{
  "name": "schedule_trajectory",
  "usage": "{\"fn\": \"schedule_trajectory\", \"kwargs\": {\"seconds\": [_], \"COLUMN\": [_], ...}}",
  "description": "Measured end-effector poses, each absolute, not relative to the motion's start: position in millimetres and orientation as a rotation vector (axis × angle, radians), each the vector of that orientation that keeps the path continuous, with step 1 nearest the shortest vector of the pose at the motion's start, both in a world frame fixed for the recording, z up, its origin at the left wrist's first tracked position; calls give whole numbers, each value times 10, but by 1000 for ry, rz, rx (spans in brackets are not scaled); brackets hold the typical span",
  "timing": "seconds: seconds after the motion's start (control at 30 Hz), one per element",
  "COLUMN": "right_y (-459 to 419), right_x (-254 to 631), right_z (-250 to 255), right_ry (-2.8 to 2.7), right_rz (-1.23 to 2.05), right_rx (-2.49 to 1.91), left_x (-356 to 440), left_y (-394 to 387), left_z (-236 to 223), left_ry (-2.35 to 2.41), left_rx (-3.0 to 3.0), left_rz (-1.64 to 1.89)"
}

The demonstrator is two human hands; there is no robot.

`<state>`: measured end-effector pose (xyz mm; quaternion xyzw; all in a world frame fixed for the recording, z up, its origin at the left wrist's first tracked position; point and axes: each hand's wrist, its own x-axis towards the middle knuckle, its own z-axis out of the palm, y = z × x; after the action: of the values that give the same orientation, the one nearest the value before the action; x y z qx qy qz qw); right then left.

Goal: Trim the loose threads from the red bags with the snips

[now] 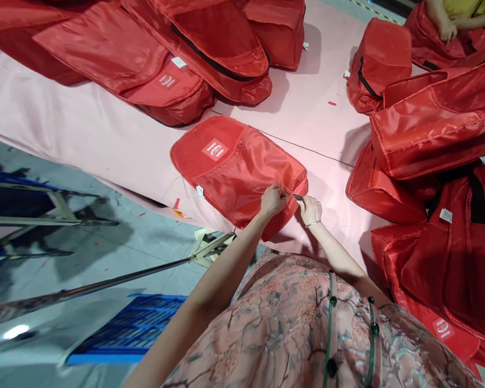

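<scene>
Head view: both my hands work at the edge of a glossy red bag.
In the head view, the red bag (250, 172) lies at centre on the matte pink cloth (133, 156), its thin fabric creased and shiny, rounded at its ten o'clock end and boxier toward three. A square printed label (215, 150) sits at its ten; a white tag (200, 191) juts out at eight. At the bag's four o'clock, my left hand (274, 200) pinches a fold of fabric; just beside it, my right hand (311, 209) grips a slim dark tool (298, 198), its exact type too small to tell. More red bags (436, 118) crowd two to four o'clock.
</scene>
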<state>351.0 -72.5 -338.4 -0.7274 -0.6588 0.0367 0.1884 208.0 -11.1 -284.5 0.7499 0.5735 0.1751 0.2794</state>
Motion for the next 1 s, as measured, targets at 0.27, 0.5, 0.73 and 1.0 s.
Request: {"fn": "schedule_trajectory", "kwargs": {"seconds": [0.27,0.5,0.73,1.0], "right_y": [-707,-688,-686,-698], "right_x": [3652,3671,3659,3640], "right_z": [-3370,-3241,-3223,-3214], "right_ry": [-1944,-2092,-2127,-2142], "right_rz": [136,151,142,105], "right_rx": [-1971,-1926,-1941,-1944], "left_x": [2066,2064,2068,2068], "left_y": [-84,-75,-80,-68], "left_z": [-2891,-2912,-2891,-2887], "left_ry": [1519,1527,1540,1536], "left_rx": [2009,1999,1989,2001], "left_rz": [462,482,456,444]}}
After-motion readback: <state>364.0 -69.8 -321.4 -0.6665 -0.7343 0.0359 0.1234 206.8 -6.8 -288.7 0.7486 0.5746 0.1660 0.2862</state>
